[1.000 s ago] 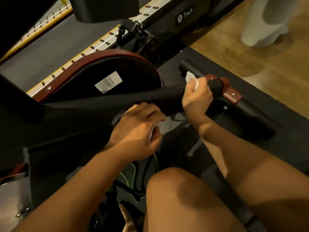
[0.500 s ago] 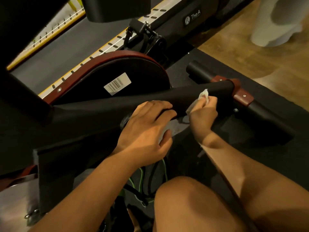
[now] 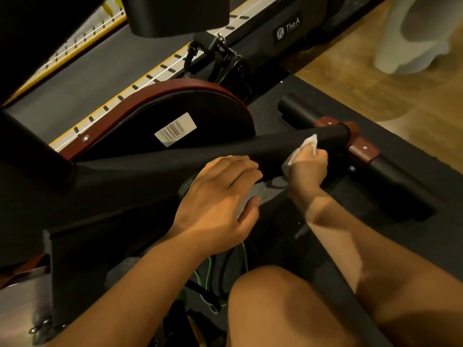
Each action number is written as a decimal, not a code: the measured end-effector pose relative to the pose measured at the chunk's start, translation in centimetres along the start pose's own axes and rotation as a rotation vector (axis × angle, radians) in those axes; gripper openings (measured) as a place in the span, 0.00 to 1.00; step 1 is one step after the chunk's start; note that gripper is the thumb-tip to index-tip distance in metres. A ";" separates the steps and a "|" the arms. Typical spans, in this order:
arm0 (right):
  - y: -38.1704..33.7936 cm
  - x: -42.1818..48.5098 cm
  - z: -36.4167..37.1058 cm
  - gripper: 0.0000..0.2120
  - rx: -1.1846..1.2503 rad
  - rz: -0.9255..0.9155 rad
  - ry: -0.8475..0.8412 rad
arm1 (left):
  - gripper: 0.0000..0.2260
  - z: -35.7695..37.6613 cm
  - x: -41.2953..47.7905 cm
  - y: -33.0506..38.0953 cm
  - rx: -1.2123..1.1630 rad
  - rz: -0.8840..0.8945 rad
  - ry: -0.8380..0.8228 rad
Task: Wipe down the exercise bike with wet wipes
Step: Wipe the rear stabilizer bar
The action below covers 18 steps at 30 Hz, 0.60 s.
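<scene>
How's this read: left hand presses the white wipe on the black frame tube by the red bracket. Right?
Wrong hand: the right hand presses the white wipe on the black frame tube by the red bracket, as the head view shows.
</scene>
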State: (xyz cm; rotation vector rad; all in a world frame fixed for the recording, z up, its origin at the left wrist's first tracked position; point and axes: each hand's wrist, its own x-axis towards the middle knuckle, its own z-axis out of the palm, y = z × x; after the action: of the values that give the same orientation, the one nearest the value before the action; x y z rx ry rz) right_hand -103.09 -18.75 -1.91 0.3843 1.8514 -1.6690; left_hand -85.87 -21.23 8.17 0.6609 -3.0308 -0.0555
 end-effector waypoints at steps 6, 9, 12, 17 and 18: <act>3.4 -7.8 0.2 0.04 -0.020 -0.312 -0.565 | 0.18 -0.4 0.0 0.3 -0.049 -0.013 0.001; 3.1 -4.2 -0.4 0.03 0.009 -0.336 -0.417 | 0.21 -0.1 -0.1 0.3 -0.013 -0.002 0.014; 1.2 2.7 -0.4 0.06 0.112 -0.139 -0.046 | 0.19 0.3 0.0 0.0 -0.001 0.014 0.030; 0.9 0.5 0.5 0.11 0.114 -0.159 -0.087 | 0.18 0.4 0.0 0.0 0.003 0.030 0.067; 1.7 -1.6 0.7 0.10 0.098 -0.260 -0.181 | 0.18 0.4 0.0 -0.1 0.002 0.031 0.066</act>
State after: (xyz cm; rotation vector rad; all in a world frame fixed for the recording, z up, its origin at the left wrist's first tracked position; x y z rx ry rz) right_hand -100.65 -18.88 -2.27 0.0288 1.7472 -1.9035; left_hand -85.89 -21.32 7.72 0.6032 -2.9777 -0.0288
